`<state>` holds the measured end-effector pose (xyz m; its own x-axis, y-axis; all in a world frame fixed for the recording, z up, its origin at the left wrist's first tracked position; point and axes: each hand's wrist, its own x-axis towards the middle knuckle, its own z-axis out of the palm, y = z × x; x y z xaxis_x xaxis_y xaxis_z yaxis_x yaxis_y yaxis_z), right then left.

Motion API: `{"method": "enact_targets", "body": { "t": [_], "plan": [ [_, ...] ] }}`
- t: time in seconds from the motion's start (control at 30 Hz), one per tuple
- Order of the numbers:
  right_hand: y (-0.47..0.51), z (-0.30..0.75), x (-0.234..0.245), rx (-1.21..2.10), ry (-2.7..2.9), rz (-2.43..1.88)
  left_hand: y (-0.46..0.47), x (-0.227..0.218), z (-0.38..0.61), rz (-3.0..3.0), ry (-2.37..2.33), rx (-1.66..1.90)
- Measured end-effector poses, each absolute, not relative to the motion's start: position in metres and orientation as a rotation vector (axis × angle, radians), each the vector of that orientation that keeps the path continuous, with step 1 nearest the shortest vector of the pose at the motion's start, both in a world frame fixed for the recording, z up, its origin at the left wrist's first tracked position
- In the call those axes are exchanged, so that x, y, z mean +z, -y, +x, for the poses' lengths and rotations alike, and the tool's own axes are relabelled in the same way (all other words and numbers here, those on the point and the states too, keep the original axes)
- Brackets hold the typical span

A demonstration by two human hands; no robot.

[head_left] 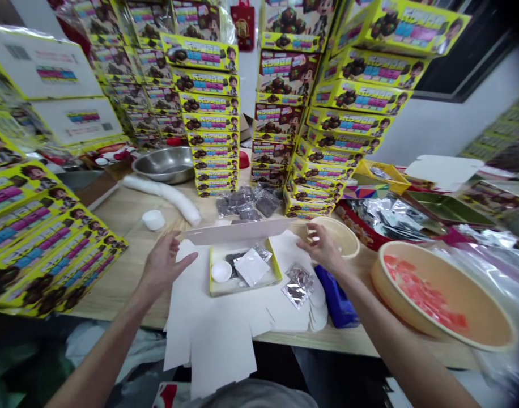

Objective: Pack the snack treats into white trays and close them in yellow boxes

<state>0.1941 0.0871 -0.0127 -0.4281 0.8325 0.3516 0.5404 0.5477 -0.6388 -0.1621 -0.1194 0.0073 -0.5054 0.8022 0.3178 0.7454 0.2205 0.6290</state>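
Going by my head cam, my left hand (165, 267) was spread wide just beside the raised white card flap (236, 231), and my right hand (323, 246) was curled narrow at its far end, can't tell if it was gripping. Right below sat a yellow tray (245, 277) holding a small white cup (221, 271), on a white carton blank (217, 345) hanging over the counter's (115, 289) front edge.

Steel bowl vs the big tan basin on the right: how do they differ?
The stainless steel bowl is shiny metal, while the tan plastic basin has a matte, pinkish inside. The basin holds red pieces; the bowl shows none. The bowl sits at the back of the wooden table, beside a stack of yellow boxes, and the basin at the near right. Both are round and open-topped.
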Motion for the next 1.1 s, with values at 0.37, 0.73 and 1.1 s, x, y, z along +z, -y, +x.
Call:
{"method": "enact_targets", "body": {
  "t": [0.37, 0.73, 1.1],
  "plan": [
    [-0.101, 0.138, 0.018, 0.507, 2.669, -0.791, 0.072, 0.017, -0.149, 1.798, -2.379, 0.843],
    [-0.037, 0.152, -0.031, 0.776, 2.499, -0.883, 0.111, -0.037, -0.095, 1.719, -2.110, 1.239],
    [-0.052, 0.135, -0.002, 0.927, 2.390, -1.193, 0.095, -0.018, -0.115, 1.724, -2.257, 0.996]
  ]
}}
